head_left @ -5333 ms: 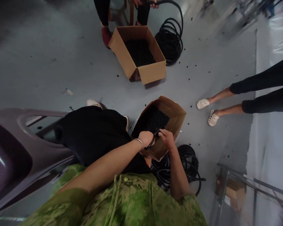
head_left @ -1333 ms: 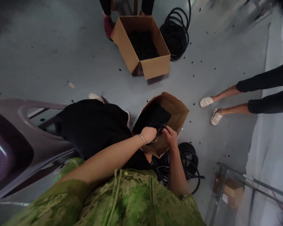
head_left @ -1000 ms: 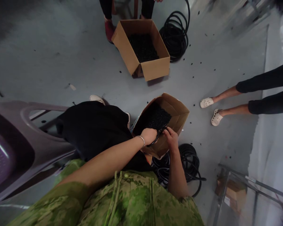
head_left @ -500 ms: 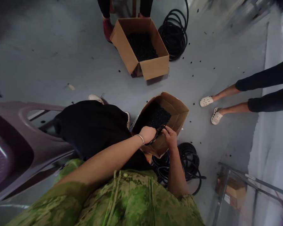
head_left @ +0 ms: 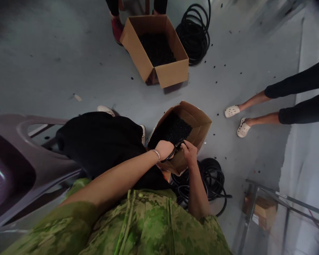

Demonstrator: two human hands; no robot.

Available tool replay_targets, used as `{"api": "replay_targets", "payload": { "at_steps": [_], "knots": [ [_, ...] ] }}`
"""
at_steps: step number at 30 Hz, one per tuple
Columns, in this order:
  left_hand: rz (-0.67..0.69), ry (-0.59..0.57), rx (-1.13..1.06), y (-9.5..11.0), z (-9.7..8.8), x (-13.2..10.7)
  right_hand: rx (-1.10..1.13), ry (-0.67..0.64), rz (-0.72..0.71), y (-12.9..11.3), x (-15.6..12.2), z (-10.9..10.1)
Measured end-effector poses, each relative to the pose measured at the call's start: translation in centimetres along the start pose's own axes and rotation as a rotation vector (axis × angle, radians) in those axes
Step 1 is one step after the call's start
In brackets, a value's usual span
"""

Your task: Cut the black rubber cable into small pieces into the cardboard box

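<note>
Over an open cardboard box, both of my hands are at work close together. My left hand, with a bracelet at its wrist, is closed around black scissors; their looped handle shows below the fingers. Facing it, my right hand pinches the end of a thin black hose near the blades; most of that hose is hidden by the fingers. Short black cut pieces fill the far part of the box beneath. Beside my right forearm lies a coil of black hose.
Ahead stands a second cardboard box of black pieces, with another hose coil beside it and a person's legs behind. Another person's legs, in pale clogs, are at right. A purple-grey chair is at left, a metal frame lower right.
The whole view has shifted slightly, so things sit a little higher and further left. My hands keep nearly the same hold, close together over the box.
</note>
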State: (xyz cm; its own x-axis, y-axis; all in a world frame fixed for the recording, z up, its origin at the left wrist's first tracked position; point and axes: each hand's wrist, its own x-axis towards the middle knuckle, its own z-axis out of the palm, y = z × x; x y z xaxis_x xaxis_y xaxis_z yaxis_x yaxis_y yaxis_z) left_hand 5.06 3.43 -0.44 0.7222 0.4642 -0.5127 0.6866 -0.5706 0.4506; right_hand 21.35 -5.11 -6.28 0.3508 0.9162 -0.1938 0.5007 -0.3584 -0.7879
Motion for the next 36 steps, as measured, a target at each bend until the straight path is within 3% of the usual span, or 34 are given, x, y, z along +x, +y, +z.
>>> {"api": "replay_targets", "payload": {
  "at_steps": [12, 22, 29, 36],
  "knots": [
    [-0.124, -0.081, -0.105, 0.2, 0.0, 0.1, -0.386, -0.096, 0.033, 0.6, 1.0, 1.3],
    [-0.115, -0.144, -0.121, 0.0, 0.1, 0.3, -0.533, -0.258, -0.128, -0.8, 0.3, 0.4],
    [-0.045, -0.068, -0.085, -0.5, 0.4, 0.3, -0.551, -0.229, -0.074, -0.9, 0.3, 0.7],
    [-0.143, -0.085, -0.183, -0.8, 0.6, 1.0, -0.664, -0.316, 0.023, -2.3, -0.5, 2.0]
  ]
}}
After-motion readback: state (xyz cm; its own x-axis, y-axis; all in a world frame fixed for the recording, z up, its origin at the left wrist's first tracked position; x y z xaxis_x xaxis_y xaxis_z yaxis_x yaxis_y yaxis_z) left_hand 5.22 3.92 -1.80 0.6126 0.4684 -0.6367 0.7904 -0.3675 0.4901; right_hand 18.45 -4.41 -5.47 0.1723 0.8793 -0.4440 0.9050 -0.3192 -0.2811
